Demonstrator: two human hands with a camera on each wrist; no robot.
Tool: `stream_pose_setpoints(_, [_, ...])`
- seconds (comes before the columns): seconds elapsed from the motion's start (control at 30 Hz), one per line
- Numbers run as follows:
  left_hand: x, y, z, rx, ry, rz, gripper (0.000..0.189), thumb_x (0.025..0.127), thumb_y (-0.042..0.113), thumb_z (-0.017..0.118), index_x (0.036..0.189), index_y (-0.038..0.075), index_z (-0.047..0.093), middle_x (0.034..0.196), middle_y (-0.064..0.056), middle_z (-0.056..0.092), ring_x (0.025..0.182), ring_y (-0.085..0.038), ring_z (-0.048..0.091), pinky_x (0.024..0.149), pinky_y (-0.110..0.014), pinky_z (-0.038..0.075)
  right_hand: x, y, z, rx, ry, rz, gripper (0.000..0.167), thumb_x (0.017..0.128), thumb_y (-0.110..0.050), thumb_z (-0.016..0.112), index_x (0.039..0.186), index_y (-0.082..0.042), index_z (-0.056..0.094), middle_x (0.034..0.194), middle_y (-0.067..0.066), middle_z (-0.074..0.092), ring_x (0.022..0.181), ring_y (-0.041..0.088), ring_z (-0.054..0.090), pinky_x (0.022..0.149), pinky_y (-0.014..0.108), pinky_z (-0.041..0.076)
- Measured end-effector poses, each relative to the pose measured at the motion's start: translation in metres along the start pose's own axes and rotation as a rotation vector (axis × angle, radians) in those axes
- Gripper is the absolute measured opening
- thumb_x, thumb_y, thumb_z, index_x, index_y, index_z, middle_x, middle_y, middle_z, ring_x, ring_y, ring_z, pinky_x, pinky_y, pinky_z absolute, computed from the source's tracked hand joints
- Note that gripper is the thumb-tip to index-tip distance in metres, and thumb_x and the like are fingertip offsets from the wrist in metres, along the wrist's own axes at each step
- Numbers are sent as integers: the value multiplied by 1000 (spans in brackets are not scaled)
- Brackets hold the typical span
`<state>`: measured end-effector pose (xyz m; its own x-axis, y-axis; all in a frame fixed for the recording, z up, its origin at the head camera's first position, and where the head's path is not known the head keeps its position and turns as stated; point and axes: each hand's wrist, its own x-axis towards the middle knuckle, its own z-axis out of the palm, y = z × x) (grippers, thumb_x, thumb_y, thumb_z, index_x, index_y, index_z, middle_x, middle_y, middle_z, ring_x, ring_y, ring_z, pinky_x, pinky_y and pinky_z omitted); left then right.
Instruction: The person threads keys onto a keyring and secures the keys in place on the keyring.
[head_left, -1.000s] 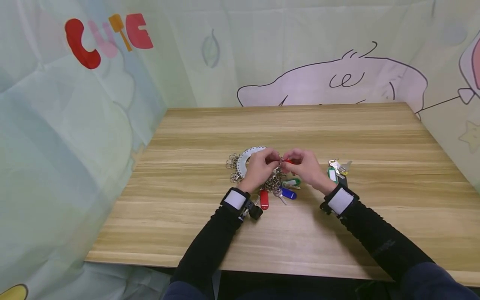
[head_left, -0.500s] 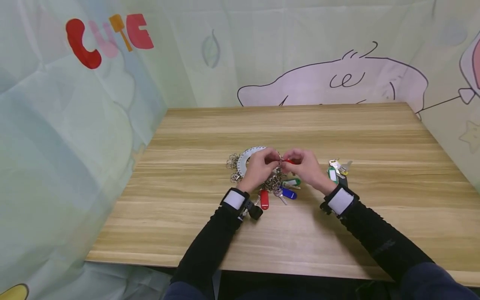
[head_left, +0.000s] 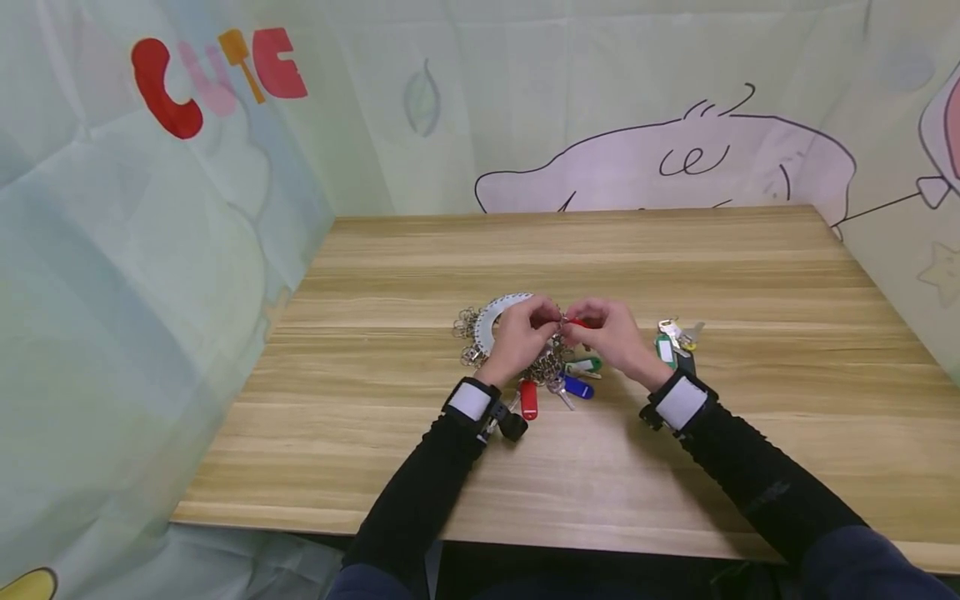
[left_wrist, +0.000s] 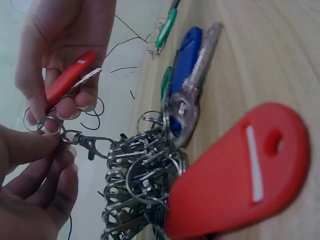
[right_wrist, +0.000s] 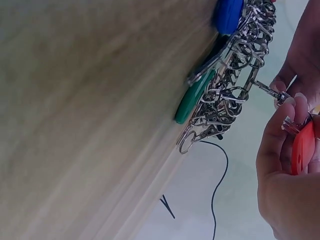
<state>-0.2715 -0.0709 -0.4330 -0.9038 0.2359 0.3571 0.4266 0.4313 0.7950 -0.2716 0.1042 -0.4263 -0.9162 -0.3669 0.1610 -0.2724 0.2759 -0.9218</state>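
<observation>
My left hand (head_left: 517, 337) pinches the small ring end of a metal snap hook (left_wrist: 90, 143), which stretches up from a cluster of other hooks (left_wrist: 140, 170). Facing it, my right hand (head_left: 611, 337) holds a red key tag (left_wrist: 70, 79) with a key (left_wrist: 87, 77) beside it. A split ring (left_wrist: 34, 120) sits at the fingertips between both hands; whether it is joined to the hook's ring I cannot tell. Under the hands lies a white ring-shaped holder (head_left: 486, 325) edged with hooks. Another red key tag (head_left: 528, 400), a blue key tag (head_left: 577, 386) and a green key tag (head_left: 587, 364) hang from its near side.
Right of the hands, a small group of keys (head_left: 681, 333) lies with a green-and-white key tag (head_left: 664, 348) and a black piece (head_left: 685, 361), close to my right wrist. The wooden table (head_left: 337, 400) meets a printed cloth backdrop (head_left: 420, 167) behind and at the left.
</observation>
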Motion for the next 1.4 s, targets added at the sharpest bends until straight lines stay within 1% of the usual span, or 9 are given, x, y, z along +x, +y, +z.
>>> stream_pose_setpoints(0.17, [1,2,0,12,21,23,6,84,-5,64,86,1,67,84,-13,71,77,-21,65,70,-21,51,-1,-2,-1,10,-8,-12,17,89,-6,66,103,2,65,98,24,71,74,11,68,72,34,57])
stream_pose_setpoints(0.47, [2,4,-2,-84,6,-143,6,83,-4,67,86,0,67,86,-17,72,74,-19,64,66,-17,47,-4,-4,-2,-53,-24,-54,16,89,-9,67,102,-1,67,99,19,72,79,13,69,72,29,58])
stream_pose_setpoints(0.6, [2,6,-2,-87,24,-194,5,82,-2,68,85,1,67,84,-15,72,71,-14,61,65,-17,45,-5,-3,-3,-97,-21,-82,13,88,-10,68,100,-3,69,98,15,72,84,18,70,71,26,57])
stream_pose_setpoints(0.7, [3,6,-2,-80,43,-228,4,81,-2,69,84,2,67,82,-14,71,71,-12,60,65,-18,44,-6,-2,-5,-100,-29,-64,15,88,-11,69,101,-3,69,102,16,71,93,24,70,76,22,57])
stream_pose_setpoints(0.77, [3,6,-2,-74,55,-243,5,81,-1,69,83,2,67,82,-14,71,70,-12,60,65,-18,44,-7,-2,-8,-80,-33,-11,21,88,-12,69,107,-2,68,107,17,70,98,25,69,79,21,56])
stream_pose_setpoints(0.9, [2,4,-2,-67,56,-241,5,81,0,71,82,4,67,80,-13,71,68,-10,58,64,-18,44,-6,-1,-17,-34,-12,109,36,88,-12,68,121,0,60,112,22,68,92,13,69,76,21,55])
stream_pose_setpoints(0.97, [1,5,-2,-63,44,-230,5,81,1,71,83,4,67,81,-12,71,68,-10,58,63,-18,44,-6,1,-20,-14,5,137,40,88,-11,68,125,2,56,112,23,67,86,6,67,73,20,54])
stream_pose_setpoints(1.17, [0,7,-2,-55,22,-213,6,82,2,71,83,6,66,83,-11,72,69,-12,58,61,-18,44,-6,3,-22,-31,10,116,45,84,-8,71,124,2,54,115,21,64,89,8,62,78,19,52])
stream_pose_setpoints(1.4, [0,8,-2,-79,20,-218,10,82,1,69,80,11,66,83,-11,71,69,-13,58,60,-20,45,-7,1,-23,-34,-2,98,47,84,-5,71,125,5,53,116,21,60,87,5,60,74,16,52])
